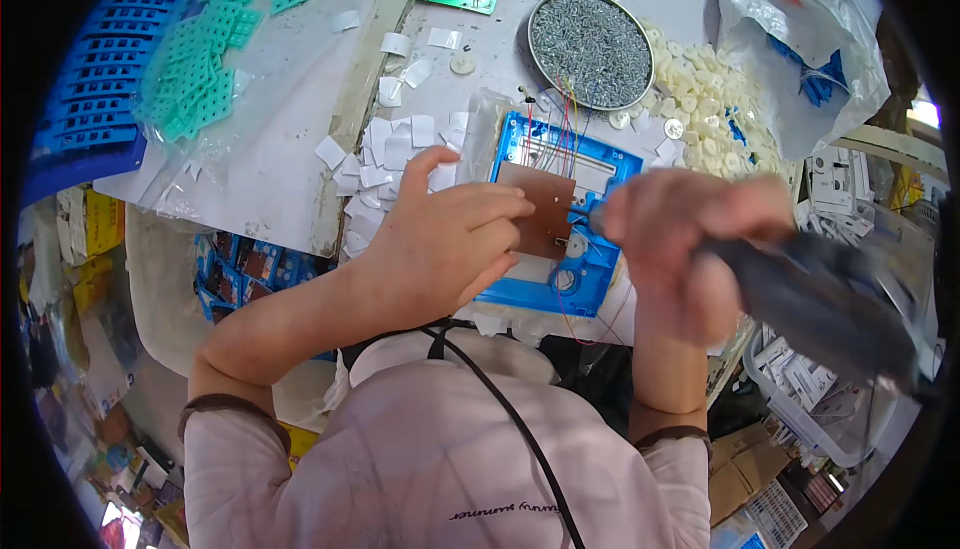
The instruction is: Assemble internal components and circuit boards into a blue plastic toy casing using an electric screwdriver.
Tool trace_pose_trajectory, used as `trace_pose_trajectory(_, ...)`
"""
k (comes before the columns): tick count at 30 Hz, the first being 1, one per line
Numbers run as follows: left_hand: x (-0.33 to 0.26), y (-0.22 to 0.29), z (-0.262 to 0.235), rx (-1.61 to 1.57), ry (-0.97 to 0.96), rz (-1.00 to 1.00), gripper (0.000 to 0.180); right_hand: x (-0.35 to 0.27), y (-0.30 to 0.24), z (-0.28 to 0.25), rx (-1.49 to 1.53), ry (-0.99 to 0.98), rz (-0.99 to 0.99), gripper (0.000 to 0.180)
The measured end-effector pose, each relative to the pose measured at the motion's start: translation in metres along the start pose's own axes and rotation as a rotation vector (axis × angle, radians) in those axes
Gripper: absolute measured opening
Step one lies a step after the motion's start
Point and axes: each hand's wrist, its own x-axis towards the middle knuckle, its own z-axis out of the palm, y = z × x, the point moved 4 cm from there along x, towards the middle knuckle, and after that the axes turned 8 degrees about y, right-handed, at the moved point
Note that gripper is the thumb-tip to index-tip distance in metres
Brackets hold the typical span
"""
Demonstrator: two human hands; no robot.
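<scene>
Fingers (505, 211) on brown board (548, 204), seemingly touching

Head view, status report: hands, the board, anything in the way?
Left hand pressing brown circuit board onto blue housing. Right hand gripping blurred power screwdriver. Loose wires above board.

A brown board (537, 211) lies flat on a blue frame (560, 214) on the surface, thin red and yellow wires running from its top; a blurred grey driver (800, 294) slants down to its right edge
</scene>
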Motion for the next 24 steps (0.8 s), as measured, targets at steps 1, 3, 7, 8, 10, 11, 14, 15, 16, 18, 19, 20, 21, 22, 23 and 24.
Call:
trace_pose_trajectory(1, 0.004, -0.001, 0.0, -0.026, 0.016, -0.007, 0.011, 0.005, -0.011, 0.005, 0.082, -0.034, -0.011, 0.027)
trace_pose_trajectory(3, 0.006, 0.004, 0.0, -0.08, 0.05, -0.016, 0.011, 0.004, -0.021, 0.01, 0.107, -0.101, 0.033, 0.028)
trace_pose_trajectory(7, 0.011, 0.007, 0.001, -0.142, 0.094, -0.002, 0.01, -0.002, -0.022, 0.01, 0.141, -0.127, 0.054, 0.031)
trace_pose_trajectory(8, 0.012, 0.006, 0.001, -0.148, 0.09, 0.001, 0.009, -0.003, -0.023, 0.011, 0.12, -0.11, 0.054, 0.029)
trace_pose_trajectory(10, 0.014, 0.007, 0.0, -0.155, 0.088, 0.016, 0.011, -0.005, -0.023, 0.012, 0.094, -0.095, 0.047, 0.029)
trace_pose_trajectory(11, 0.016, 0.007, -0.001, -0.158, 0.087, 0.024, 0.011, -0.005, -0.023, 0.011, 0.107, -0.091, 0.048, 0.029)
trace_pose_trajectory(14, 0.022, 0.007, -0.003, -0.101, 0.111, 0.109, 0.011, -0.006, -0.023, 0.007, 0.156, -0.081, 0.061, 0.031)
trace_pose_trajectory(15, 0.028, 0.008, -0.003, -0.08, 0.05, 0.164, 0.009, -0.006, -0.024, 0.006, 0.157, -0.084, 0.059, 0.032)
trace_pose_trajectory(16, 0.037, 0.009, -0.005, -0.059, -0.012, 0.218, 0.007, -0.004, -0.024, 0.004, 0.127, -0.096, 0.048, 0.031)
trace_pose_trajectory(18, 0.061, -0.003, -0.01, -0.114, -0.081, 0.305, 0.005, -0.005, -0.019, 0.0, 0.077, -0.07, 0.041, 0.03)
trace_pose_trajectory(19, 0.081, -0.021, -0.008, -0.201, -0.093, 0.347, 0.007, -0.008, -0.015, -0.005, 0.049, -0.021, 0.044, 0.031)
trace_pose_trajectory(20, 0.108, -0.043, -0.018, -0.191, 0.069, 0.205, 0.009, -0.009, -0.015, -0.002, 0.069, -0.014, 0.062, 0.031)
trace_pose_trajectory(21, 0.132, -0.067, -0.022, -0.178, 0.233, 0.067, 0.012, -0.012, -0.011, 0.0, 0.085, -0.006, 0.081, 0.031)
trace_pose_trajectory(22, 0.147, -0.077, -0.017, 0.109, 0.292, 0.077, 0.012, -0.014, -0.007, 0.003, 0.128, -0.016, 0.111, 0.03)
trace_pose_trajectory(23, 0.153, -0.084, -0.008, 0.284, 0.291, 0.084, 0.015, -0.014, -0.003, 0.007, 0.155, -0.033, 0.133, 0.03)
trace_pose_trajectory(24, 0.162, -0.09, 0.005, 0.445, 0.289, 0.1, 0.018, -0.015, -0.001, 0.009, 0.169, -0.039, 0.154, 0.03)
